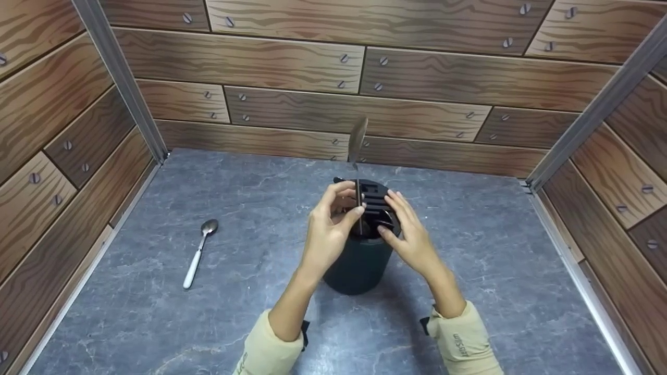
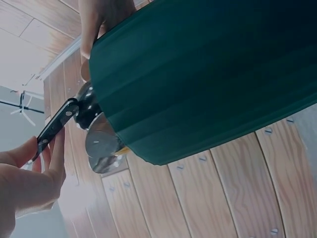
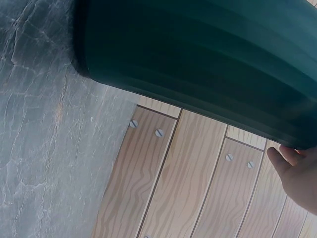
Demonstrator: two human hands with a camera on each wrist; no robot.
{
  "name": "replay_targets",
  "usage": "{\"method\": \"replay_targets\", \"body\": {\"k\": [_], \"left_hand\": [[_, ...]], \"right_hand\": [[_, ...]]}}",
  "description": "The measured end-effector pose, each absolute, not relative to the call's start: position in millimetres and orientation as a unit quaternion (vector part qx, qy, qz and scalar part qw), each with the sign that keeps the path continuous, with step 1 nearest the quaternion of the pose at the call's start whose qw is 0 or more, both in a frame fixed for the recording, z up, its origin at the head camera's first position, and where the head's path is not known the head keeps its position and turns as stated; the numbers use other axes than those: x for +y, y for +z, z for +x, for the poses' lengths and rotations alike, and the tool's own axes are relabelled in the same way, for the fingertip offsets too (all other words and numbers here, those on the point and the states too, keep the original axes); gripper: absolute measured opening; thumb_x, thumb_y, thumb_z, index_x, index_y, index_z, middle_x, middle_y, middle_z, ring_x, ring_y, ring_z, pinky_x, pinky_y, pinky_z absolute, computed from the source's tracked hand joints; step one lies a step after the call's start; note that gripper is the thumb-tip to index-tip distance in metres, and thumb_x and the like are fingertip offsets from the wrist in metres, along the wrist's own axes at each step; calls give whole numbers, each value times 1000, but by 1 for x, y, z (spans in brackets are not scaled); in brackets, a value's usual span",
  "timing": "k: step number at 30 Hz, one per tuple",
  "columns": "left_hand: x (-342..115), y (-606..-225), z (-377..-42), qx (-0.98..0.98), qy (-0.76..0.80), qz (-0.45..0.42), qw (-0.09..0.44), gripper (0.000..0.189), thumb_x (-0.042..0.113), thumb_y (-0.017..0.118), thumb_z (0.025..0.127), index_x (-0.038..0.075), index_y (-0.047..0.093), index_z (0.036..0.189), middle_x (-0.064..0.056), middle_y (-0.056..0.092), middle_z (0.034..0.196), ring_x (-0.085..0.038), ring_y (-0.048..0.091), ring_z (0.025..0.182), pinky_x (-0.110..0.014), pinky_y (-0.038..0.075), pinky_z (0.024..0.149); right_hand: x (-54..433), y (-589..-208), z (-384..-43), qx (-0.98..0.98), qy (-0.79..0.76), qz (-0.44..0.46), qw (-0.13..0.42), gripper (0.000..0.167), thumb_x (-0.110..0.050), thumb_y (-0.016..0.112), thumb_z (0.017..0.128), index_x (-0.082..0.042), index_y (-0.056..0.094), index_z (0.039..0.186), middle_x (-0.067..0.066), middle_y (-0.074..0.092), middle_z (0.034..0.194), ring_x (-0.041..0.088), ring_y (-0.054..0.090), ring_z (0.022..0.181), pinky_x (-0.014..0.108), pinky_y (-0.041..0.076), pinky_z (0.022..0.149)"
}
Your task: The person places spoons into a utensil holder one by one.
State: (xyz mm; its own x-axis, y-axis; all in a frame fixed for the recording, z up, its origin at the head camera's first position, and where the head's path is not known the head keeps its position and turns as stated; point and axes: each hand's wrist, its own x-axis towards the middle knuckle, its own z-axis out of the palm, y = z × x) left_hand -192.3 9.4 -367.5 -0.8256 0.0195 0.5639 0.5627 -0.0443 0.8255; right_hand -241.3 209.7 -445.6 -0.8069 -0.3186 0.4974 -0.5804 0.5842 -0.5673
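Note:
My left hand (image 1: 329,229) pinches a black riveted handle (image 2: 57,121) over a dark green utensil holder (image 1: 359,265). Above that hand, a thin metal blade (image 1: 357,138) of the same utensil points up and is seen nearly edge-on. The holder stands upright and has a black slotted top (image 1: 372,200). My right hand (image 1: 414,242) holds the right side of its rim, thumb toward the front. Shiny round metal heads (image 2: 101,141) of other utensils show beside the rim in the left wrist view. How far the handle reaches into the holder is hidden.
A spoon (image 1: 200,252) with a white handle lies to the left on the grey marbled table (image 1: 250,208). Wood-patterned walls (image 1: 292,62) enclose the back and both sides, with metal strips (image 1: 125,78) at the corners.

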Motion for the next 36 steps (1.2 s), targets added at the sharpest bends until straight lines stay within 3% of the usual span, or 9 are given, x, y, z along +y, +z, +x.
{"method": "replay_targets", "body": {"k": [14,24,31,36], "left_hand": [[27,-367,-212,-644,-702,-216,214,30,-2,60,86,-4,52,115,-16,56,103,-21,59,92,-29,49,79],[40,-380,-214,-761,-566,-199,247,21,5,60,88,2,57,109,-9,62,100,-14,62,87,-22,49,75],[42,-386,-212,-823,-425,-193,323,14,10,60,89,2,67,99,-7,67,94,-17,63,89,-27,49,77],[36,-390,-211,-795,-429,-185,387,10,6,65,84,1,71,91,-7,68,86,-17,63,84,-23,48,77]], "right_hand": [[210,-448,-243,-871,378,260,177,58,-29,57,89,-6,39,139,5,30,146,27,18,135,53,21,102],[211,-447,-242,-869,378,263,180,59,-29,58,89,-6,39,139,7,30,146,27,19,135,55,22,101],[211,-446,-241,-871,375,262,181,59,-26,59,87,-4,39,139,10,30,145,26,19,135,55,23,100],[212,-447,-241,-874,367,260,183,60,-26,59,87,-3,39,138,12,32,144,26,21,134,52,23,101]]}}
